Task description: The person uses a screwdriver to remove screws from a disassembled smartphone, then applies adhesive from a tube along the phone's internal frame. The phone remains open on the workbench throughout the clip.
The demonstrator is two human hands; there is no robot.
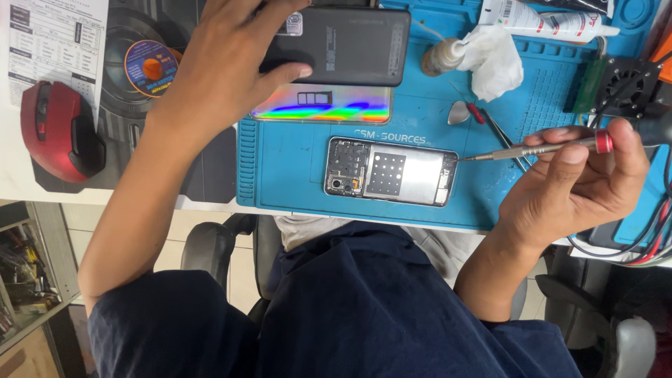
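On the blue silicone repair mat [294,168], the opened smartphone with bare internals [390,171] is probed by a red-capped precision screwdriver [539,148] pinched in the right hand [581,185], iridescent back cover [322,105] already off, while the left hand [224,63] clasps a dark rectangular phone [343,45]; reassembly judged outstanding.

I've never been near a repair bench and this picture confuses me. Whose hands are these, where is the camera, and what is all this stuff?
The camera sits on the person's head and looks down, so you see their own arms, their dark blue shirt and the bench in front of them. The right hand holds a thin screwdriver with a red cap; its tip is at the right end of an opened phone, which lies with its insides showing on a blue work mat. The left hand grips a dark phone-shaped slab further back. Just in front of that lies a shiny rainbow-coloured back cover. Also there: a small bottle, a crumpled white tissue, a red computer mouse at the left, and a small black fan at the right.
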